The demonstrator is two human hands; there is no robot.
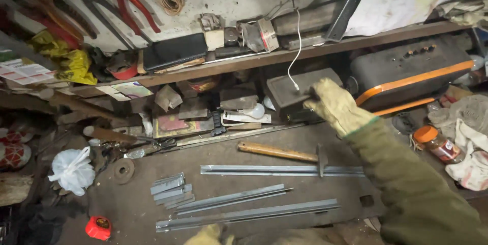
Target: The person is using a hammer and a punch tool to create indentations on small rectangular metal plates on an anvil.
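Now right grip (333, 103) gloved, closed on grey box (300, 90) edge, seemingly; left grip (208, 236) state unclear.

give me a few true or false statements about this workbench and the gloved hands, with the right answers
1. The right hand wears a yellowish work glove and reaches toward a dark grey box under the shelf. True.
2. A hammer with a wooden handle lies on the bench above the long metal strips. True.
3. The tape measure at the bench's lower left is blue. False: it is red.
4. The jar at the right has a green lid. False: its lid is orange.
5. The left hand grips the hammer. False: only its gloved tip shows at the bottom edge, away from the hammer.
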